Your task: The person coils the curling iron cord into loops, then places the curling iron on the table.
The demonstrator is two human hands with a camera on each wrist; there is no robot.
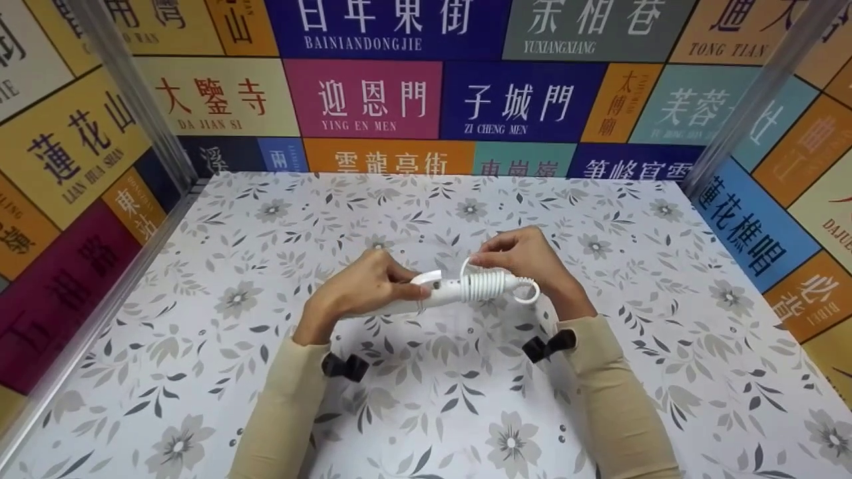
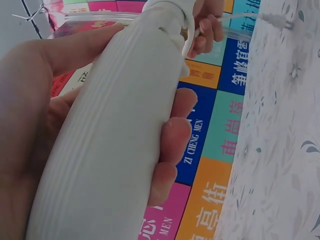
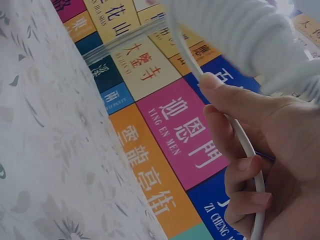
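A white rod-shaped electric appliance [image 1: 446,290] is held level above the table; its exact kind cannot be told. My left hand [image 1: 363,283] grips its body, fingers and thumb wrapped round the ribbed casing [image 2: 110,120] in the left wrist view. White cord is wound in several tight coils [image 1: 484,286] round the right end, where a small loop [image 1: 527,291] sticks out. At that end my right hand [image 1: 536,259] pinches the loose cord [image 3: 242,135] between thumb and forefinger, the other fingers curled over it. In the left wrist view a plug [image 2: 277,21] hangs from this cord.
A white table [image 1: 399,399] with a grey flower and leaf pattern lies under both hands. Colourful panels [image 1: 363,100] with printed characters stand behind it and at both sides, with clear upright edges [image 1: 143,93] at the corners. Black straps [image 1: 346,366] sit at the wrists.
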